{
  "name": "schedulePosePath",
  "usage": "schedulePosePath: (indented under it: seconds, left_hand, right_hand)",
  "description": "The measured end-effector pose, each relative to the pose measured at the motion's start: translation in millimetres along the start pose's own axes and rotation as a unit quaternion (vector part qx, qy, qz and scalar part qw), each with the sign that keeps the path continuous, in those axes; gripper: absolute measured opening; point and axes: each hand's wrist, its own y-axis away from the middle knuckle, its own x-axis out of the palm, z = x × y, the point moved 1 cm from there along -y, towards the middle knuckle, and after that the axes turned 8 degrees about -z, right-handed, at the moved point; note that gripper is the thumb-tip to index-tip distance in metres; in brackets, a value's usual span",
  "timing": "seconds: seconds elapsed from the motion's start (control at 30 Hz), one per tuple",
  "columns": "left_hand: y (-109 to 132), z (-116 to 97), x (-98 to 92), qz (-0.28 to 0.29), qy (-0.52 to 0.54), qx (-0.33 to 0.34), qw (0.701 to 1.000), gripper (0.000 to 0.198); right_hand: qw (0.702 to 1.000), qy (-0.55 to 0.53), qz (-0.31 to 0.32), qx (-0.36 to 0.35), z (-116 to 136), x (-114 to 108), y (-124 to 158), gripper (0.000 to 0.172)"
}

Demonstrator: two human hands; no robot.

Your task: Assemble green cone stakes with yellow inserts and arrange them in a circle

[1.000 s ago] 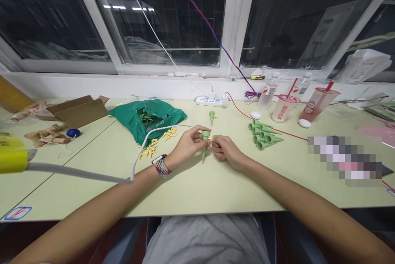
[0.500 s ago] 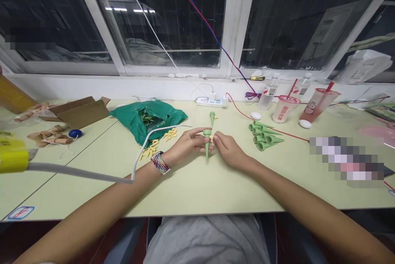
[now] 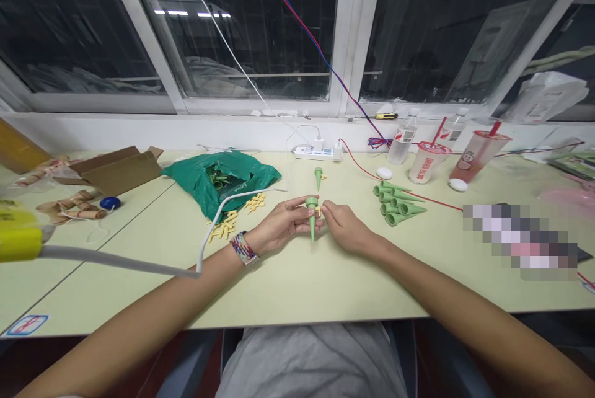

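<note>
Snugly, left hand (image 3: 281,224) clasps a green spike (image 3: 312,221), right hand (image 3: 346,229) a yellow piece (image 3: 318,211), white cable (image 3: 218,224) alongside.

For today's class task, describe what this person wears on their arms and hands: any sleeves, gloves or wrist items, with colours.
Both forearms are bare, with no sleeves in view. The left hand and right hand wear no gloves. The left wrist has a multicoloured patterned band. Nothing is visible on the right wrist.
</note>
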Motion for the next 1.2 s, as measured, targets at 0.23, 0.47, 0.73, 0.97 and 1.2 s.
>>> schedulePosePath:
  seconds: [0.23,0.47,0.73,0.97,1.2]
  left_hand:
    - [3.0,-2.3,3.0,-0.011,-0.026,0.031,0.999,0.048]
    - [0.4,-6.5,3.1,0.001,-0.016,0.014,1.000,0.045]
    - [-2.1,-8.3,5.1,-0.008,-0.050,0.062,0.997,0.049]
    - [-4.9,-0.3,6.8,-0.015,-0.099,0.092,0.991,0.049]
    - [-7.0,3.5,4.0,-0.118,-0.093,0.106,0.983,0.040]
  right_hand:
    - [0.999,-0.040,-0.004,0.027,-1.2,1.5,-1.5,0.037]
    - [0.998,-0.055,-0.015,0.006,0.4,0.4,-2.6,0.035]
    - [0.987,-0.122,-0.099,0.019,-0.4,-15.0,-10.5,0.028]
    - [0.983,-0.172,-0.042,0.045,-11.2,-14.6,-16.9,0.030]
    - [0.987,0.000,-0.137,0.088,-56.2,-36.7,-56.6,0.015]
